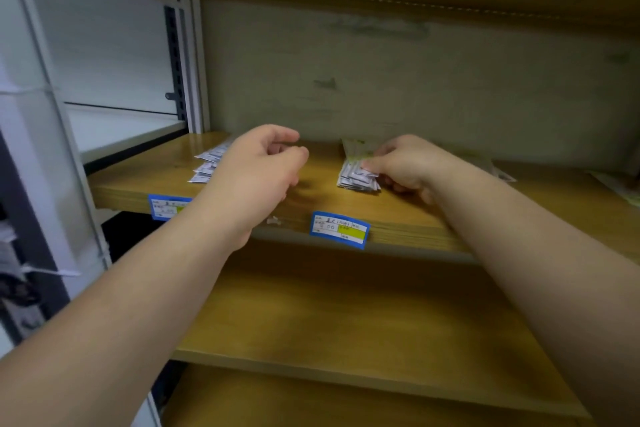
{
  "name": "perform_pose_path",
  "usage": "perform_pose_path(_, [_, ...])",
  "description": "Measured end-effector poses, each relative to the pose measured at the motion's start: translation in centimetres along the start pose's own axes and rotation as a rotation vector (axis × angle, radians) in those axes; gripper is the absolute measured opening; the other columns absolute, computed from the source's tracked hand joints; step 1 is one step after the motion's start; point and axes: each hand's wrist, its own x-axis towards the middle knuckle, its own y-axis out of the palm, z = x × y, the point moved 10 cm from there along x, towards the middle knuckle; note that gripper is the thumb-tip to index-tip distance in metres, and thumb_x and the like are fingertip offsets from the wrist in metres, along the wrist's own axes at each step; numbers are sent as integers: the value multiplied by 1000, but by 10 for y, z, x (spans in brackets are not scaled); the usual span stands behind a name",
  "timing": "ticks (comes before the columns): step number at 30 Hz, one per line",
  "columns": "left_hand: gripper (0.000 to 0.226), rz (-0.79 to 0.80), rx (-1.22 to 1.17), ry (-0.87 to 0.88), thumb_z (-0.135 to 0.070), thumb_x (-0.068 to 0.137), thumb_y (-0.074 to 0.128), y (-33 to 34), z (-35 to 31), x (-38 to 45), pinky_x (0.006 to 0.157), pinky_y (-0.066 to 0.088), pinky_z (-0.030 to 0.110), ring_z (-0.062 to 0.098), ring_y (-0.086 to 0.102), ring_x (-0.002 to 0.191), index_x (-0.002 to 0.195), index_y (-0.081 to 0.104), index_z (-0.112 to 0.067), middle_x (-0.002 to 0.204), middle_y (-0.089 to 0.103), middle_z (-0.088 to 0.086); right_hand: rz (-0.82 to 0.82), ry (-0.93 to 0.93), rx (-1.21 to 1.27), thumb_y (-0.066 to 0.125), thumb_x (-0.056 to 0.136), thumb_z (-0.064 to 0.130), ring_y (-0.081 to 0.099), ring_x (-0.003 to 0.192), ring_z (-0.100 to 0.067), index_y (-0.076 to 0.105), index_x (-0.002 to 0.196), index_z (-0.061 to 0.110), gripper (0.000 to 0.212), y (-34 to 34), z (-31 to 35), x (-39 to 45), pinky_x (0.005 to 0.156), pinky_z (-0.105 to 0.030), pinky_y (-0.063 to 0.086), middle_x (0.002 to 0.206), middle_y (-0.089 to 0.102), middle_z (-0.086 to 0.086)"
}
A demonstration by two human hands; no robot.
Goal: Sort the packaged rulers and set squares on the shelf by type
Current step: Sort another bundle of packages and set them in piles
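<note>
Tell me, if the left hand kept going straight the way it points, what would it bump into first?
Probably nothing on the shelf: the left hand points across bare wood toward the back wall. The left packet pile sits beside it. Depth is unclear.

Two packet stacks (209,163) (358,173) on shelf (322,198) (well apart); labels (339,229) on front edge.
</note>
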Motion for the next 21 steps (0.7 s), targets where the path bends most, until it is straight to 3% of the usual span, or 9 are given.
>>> perform_pose_path(4, [30, 21, 31, 9, -27, 99, 61, 1, -4, 0, 67, 51, 26, 8, 66, 82, 129, 63, -29, 95, 67, -11, -5, -54, -69, 71, 89, 38, 60, 92, -21, 69, 121, 18, 37, 1, 9, -8, 83, -38, 51, 101, 68, -2])
perform_pose_path(9, [24, 37, 31, 36, -25, 98, 61, 6, -11, -1, 71, 53, 27, 7, 65, 77, 122, 65, -27, 91, 66, -11, -19, -113, -71, 65, 94, 34, 64, 85, -19, 73, 114, 18, 26, 7, 17, -18, 69, -29, 45, 95, 72, -2])
perform_pose_path(14, [24, 72, 55, 50, -26, 98, 61, 11, -15, -1, 73, 54, 30, 10, 67, 85, 121, 65, -30, 91, 67, -12, -120, -178, -96, 63, 95, 38, 59, 114, -17, 61, 136, 18, 46, -6, 23, -36, 97, -32, 45, 128, 65, 1])
perform_pose_path(21, [29, 195, 86, 149, -36, 93, 63, 54, -46, -4, 90, 57, 40, 10, 66, 93, 121, 64, -31, 102, 65, -12, -299, -262, -278, 68, 92, 37, 56, 111, -6, 61, 135, 19, 47, -62, 13, -90, 87, -14, 35, 128, 64, 4])
